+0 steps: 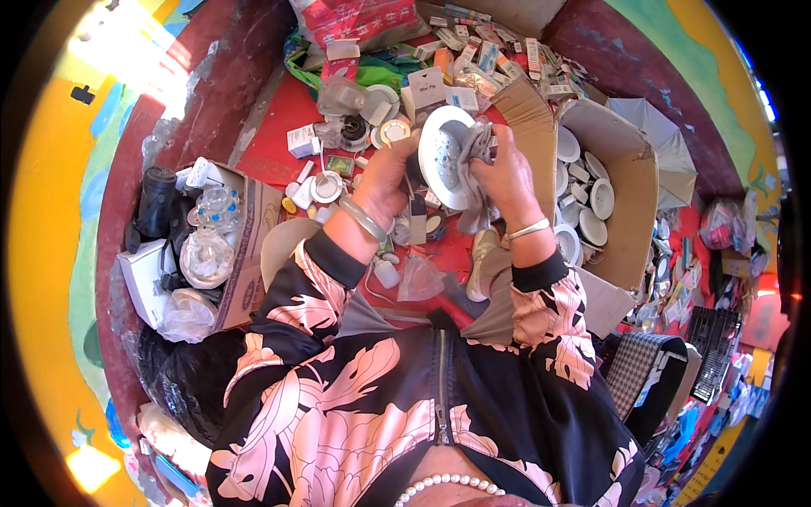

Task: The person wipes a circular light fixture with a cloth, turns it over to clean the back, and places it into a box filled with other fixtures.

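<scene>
My left hand [382, 182] grips the rim of a round white recessed downlight [436, 135], which is tilted up on edge in front of me. Small spots show across its pale inner face. A crumpled grey cloth [474, 198] is pinched in my right hand [508, 179] and pressed against the right side of that face. Beneath my hands, several small white round lamp fittings [326, 187] lie scattered on a red sheet [272, 160]. The back of the downlight is mostly hidden.
An open cardboard box [635, 215] with several white downlights stands at the right. To the left, another carton [260, 221] holds plastic-wrapped items. Small packages [487, 57] are heaped at the back, beside a red-and-white bag [363, 19]. A black plastic bag [182, 372] lies near my left side.
</scene>
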Available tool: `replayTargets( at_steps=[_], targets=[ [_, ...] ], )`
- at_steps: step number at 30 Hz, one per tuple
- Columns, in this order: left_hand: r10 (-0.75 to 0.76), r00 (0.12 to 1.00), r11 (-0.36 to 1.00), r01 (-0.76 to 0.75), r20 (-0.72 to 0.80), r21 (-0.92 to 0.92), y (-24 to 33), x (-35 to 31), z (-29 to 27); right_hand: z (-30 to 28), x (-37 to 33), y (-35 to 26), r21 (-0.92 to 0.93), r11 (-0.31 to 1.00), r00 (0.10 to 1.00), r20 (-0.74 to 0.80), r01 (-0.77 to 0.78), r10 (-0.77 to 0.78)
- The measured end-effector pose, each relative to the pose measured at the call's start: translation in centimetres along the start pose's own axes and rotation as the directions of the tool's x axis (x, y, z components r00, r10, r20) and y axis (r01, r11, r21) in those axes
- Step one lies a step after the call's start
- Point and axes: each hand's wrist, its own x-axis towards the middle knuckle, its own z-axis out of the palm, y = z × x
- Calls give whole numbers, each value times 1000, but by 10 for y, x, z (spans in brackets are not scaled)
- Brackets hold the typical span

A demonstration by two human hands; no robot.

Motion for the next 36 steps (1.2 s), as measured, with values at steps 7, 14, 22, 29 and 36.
replayTargets(
  at_steps=[7,14,22,29,36],
  targets=[
    [-36,999,995,34,24,90,-3,-5,8,11,-1,1,-68,979,946,-254,192,-203],
    [-149,988,985,145,46,89,-11,-4,11,-4,-3,-8,-116,837,788,-288,535,-544],
    [-179,961,981,159,209,111,-28,-3,-6,-15,-20,-29,-76,555,557,2,828,-831],
    [-122,984,983,102,132,151,-24,-3,4,-11,-6,-15,-83,666,655,-127,741,-745],
    [49,999,973,-42,-23,226,-13,-3,14,-3,-2,-8,-89,883,853,-233,460,-468]
  ],
)
